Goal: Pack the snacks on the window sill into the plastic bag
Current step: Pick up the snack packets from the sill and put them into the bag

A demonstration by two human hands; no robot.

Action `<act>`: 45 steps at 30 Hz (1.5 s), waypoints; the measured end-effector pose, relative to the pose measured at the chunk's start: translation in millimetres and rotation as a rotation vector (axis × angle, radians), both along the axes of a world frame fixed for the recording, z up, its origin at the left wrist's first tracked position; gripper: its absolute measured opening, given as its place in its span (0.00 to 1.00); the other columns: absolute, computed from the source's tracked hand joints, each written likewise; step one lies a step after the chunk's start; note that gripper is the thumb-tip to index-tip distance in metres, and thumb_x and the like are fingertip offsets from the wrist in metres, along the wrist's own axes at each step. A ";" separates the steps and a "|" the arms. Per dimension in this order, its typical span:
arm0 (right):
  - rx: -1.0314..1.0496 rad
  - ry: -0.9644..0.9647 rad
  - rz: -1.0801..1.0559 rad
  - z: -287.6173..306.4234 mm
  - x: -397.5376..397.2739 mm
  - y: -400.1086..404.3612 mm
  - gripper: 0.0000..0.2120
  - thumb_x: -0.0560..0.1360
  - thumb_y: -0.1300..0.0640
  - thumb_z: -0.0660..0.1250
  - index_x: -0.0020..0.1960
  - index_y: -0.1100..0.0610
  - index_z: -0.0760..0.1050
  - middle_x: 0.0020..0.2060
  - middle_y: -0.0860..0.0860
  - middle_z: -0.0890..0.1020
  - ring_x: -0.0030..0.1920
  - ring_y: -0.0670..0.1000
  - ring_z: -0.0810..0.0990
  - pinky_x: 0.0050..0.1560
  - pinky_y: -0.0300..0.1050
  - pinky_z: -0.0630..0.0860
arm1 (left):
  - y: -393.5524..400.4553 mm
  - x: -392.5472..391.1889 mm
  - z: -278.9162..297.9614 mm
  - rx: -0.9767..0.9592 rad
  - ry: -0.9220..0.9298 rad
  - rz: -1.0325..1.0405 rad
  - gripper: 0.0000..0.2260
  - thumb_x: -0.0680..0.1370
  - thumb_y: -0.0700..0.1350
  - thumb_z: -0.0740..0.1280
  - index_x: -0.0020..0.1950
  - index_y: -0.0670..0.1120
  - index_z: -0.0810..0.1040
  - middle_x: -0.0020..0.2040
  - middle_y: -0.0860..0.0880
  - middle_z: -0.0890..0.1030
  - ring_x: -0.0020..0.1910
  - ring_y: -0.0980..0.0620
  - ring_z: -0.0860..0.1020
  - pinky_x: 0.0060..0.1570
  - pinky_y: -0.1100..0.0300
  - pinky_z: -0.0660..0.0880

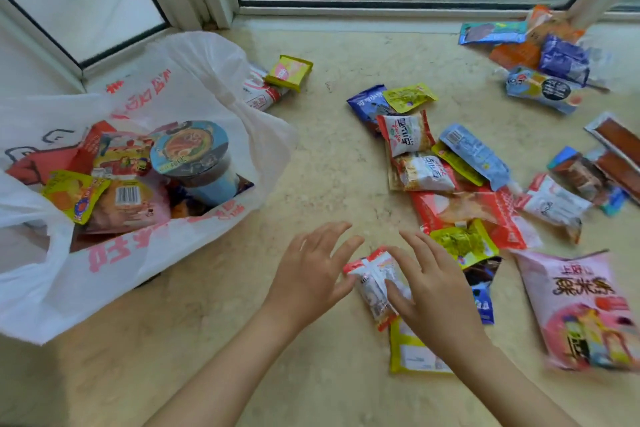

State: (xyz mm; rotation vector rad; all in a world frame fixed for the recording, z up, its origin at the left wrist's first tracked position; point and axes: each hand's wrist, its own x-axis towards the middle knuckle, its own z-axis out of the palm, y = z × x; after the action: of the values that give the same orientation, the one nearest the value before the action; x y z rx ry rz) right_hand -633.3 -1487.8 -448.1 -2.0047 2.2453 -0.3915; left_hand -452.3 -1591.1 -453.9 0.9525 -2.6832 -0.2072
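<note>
A white plastic bag with red print stands open at the left of the stone window sill. Inside it lie a cup of instant noodles and several snack packets. Both my hands are low in the middle. My left hand has its fingers spread and its thumb touches a small red-and-white snack packet. My right hand rests its fingers on the same packet from the right. A yellow packet lies partly under my right wrist.
Several loose snack packets are scattered right of my hands, among them a large pink bag and a red packet. Another heap lies at the far right by the window. A yellow packet sits beside the bag.
</note>
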 end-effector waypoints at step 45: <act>0.199 -0.002 0.265 -9.7 -157.0 -9.7 0.43 0.60 0.55 0.77 0.73 0.52 0.63 0.66 0.54 0.73 0.65 0.58 0.71 0.68 0.60 0.63 | -41.4 -52.1 -23.2 0.163 -0.169 -0.004 0.29 0.66 0.63 0.59 0.60 0.48 0.77 0.52 0.50 0.81 0.50 0.45 0.80 0.62 0.34 0.63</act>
State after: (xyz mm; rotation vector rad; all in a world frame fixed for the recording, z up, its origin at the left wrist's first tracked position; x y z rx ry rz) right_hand -790.3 -1497.5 -457.8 -2.1506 1.8958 -0.1369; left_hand -504.4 -1632.5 -477.1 1.0554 -2.8577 -0.3673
